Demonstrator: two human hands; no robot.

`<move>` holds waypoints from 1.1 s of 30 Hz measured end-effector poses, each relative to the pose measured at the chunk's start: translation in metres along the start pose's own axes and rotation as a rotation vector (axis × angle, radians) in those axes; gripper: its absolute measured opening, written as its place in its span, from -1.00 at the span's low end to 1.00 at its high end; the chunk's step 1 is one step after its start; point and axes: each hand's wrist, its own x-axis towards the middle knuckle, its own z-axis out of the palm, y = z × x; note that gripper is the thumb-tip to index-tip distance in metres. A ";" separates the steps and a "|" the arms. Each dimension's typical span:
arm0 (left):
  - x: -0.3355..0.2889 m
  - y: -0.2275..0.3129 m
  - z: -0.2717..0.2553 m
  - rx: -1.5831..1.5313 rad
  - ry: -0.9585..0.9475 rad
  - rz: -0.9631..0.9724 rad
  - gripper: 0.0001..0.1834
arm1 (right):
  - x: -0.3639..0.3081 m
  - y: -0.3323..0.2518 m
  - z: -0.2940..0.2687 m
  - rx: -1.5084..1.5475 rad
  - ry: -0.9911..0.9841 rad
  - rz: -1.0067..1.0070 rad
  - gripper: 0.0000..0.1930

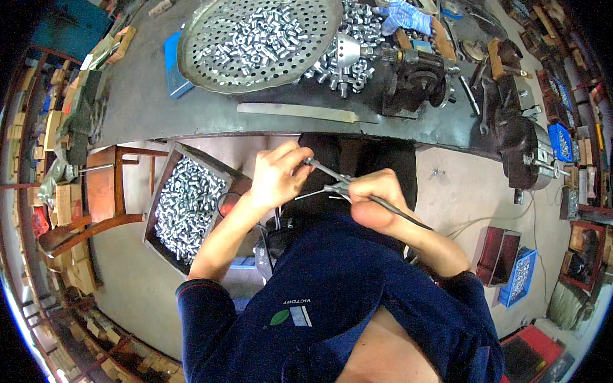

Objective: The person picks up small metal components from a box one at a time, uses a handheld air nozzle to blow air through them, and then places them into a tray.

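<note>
right hand [376, 196] grips pliers [345, 183], left hand [275, 172] at tip; metal parts [264, 39] in tray [317, 20]

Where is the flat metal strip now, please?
In the head view, the metal strip lies upper middle on the bench, along its near edge, just below the round perforated tray.

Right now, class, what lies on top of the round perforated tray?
A heap of small silvery metal pieces lies on the tray; part of it is bare. The surface directly beneath the pieces is hidden.
</note>
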 end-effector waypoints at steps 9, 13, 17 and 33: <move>0.037 -0.022 0.002 0.157 0.094 0.109 -0.75 | 0.005 0.024 -0.004 -0.130 0.189 -0.095 -0.65; 0.098 -0.063 -0.016 0.246 0.263 0.035 -0.76 | -0.009 0.012 -0.015 -0.061 0.330 0.020 -0.61; 0.149 -0.101 -0.062 0.307 0.365 -0.109 -0.62 | -0.009 0.018 -0.007 -0.082 0.213 -0.017 -0.53; -0.191 -0.225 -0.116 0.262 0.228 -0.983 -0.65 | 0.003 0.035 0.012 -0.006 0.007 0.003 -0.62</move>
